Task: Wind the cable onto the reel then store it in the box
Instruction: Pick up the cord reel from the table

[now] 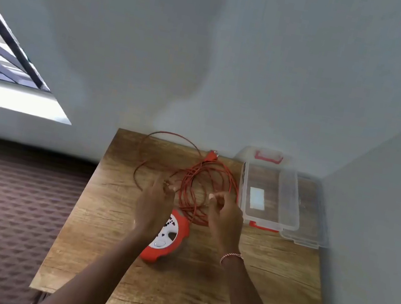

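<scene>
An orange cable (197, 178) lies in loose loops on the far half of the wooden table (197, 285), its plug (211, 154) near the wall. The orange-and-white reel (168, 237) lies flat in the table's middle, partly hidden by my left forearm. My left hand (153, 205) hovers over the loops' left side with fingers apart. On the right side of the loops, my right hand (225, 216) has curled fingers; whether it pinches a strand is unclear. A clear plastic box (269, 196) with orange latches stands open at the far right.
The box's clear lid (313, 220) lies beside it against the right wall. White walls close off the table at the back and the right. A patterned brown surface (4, 211) lies left of the table, and a window (9, 59) is at the upper left.
</scene>
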A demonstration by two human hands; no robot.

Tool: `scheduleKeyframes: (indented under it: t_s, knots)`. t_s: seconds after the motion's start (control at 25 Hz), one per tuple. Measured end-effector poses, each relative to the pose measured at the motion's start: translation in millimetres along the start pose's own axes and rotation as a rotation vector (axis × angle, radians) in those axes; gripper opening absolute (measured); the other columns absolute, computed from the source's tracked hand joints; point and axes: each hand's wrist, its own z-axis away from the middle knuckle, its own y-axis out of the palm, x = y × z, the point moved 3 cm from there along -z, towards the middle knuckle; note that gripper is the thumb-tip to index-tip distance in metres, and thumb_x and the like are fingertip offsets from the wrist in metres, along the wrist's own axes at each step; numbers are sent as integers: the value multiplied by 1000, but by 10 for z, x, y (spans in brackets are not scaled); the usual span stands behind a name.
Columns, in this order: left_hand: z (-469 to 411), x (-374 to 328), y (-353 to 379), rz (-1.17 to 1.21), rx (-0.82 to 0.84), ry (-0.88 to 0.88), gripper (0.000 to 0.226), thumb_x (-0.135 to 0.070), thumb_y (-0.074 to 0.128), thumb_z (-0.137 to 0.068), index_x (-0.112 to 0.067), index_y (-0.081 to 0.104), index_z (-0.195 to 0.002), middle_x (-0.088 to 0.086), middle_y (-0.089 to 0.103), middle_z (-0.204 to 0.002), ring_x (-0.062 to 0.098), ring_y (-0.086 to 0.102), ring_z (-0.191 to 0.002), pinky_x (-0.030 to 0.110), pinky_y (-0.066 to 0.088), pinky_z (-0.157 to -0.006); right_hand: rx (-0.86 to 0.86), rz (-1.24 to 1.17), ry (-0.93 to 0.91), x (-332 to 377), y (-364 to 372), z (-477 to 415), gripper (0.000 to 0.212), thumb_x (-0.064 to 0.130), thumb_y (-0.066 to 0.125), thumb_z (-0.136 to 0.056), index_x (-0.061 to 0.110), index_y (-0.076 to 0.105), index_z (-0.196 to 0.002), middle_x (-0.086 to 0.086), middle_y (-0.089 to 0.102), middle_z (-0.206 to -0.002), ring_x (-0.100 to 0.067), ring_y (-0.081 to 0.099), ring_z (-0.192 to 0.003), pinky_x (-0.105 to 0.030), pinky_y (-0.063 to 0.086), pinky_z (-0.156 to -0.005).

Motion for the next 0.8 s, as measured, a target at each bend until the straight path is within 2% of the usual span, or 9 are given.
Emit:
scheduleKeyframes:
  t_s: [0.16,0.28,0.32,0.44,0.52,0.64,0.72,0.8]
  knots:
    - [-4,257,124,-1,62,-213,14,-23,59,-100,-27,71,-107,-10,71,-95,20,70,-93,33,48,-71,87,5,72,-204,221,-20,11,18,75,-96,19,65,-90,7,66,-87,-9,65,-83,-31,59,-75]
    - [-31,436,246,-53,140,-211,20,-23,63,-97,-22,74,-114,2,69,-118,25,64,-110,47,51,-97,201,21,78,-348,457,0,15,11,78,-92,21,68,-98,11,68,-94,-5,66,-90,-30,61,-84]
    - [-40,476,272,-49,158,-223,22,-26,64,-96,-22,73,-116,3,66,-121,25,62,-111,49,50,-100,244,38,76,-383,531,8,15,13,78,-92,21,69,-102,10,70,-98,-6,67,-93,-30,60,-86]
    - [-156,560,310,14,166,-236,26,-33,66,-93,-22,70,-116,1,66,-115,22,65,-103,41,54,-90,300,93,75,-442,698,-13,18,17,79,-92,20,71,-107,6,69,-104,-10,65,-98,-29,57,-89]
    - [-222,576,295,11,214,-191,32,-43,71,-91,-22,67,-114,-3,67,-110,20,67,-101,40,56,-85,304,155,71,-437,740,-63,18,15,79,-91,21,70,-106,6,70,-100,-10,66,-92,-28,58,-82]
    - [-150,662,223,-260,267,-146,70,-73,70,-80,-18,59,-122,-1,63,-116,22,63,-108,44,58,-87,306,195,80,-426,750,-126,16,11,76,-93,23,69,-101,10,70,-86,-8,68,-81,-24,57,-69]
    - [17,782,150,-367,238,-233,87,-86,62,-75,-14,55,-125,4,62,-120,27,64,-109,47,60,-84,282,193,89,-421,740,-127,13,12,76,-94,22,70,-100,12,70,-84,-6,68,-78,-21,54,-67]
    - [163,887,109,-316,212,-316,85,-85,60,-77,-15,55,-124,7,64,-121,29,67,-106,48,61,-82,260,167,83,-418,748,-102,12,10,76,-94,19,71,-100,10,71,-84,-6,68,-78,-16,51,-67]
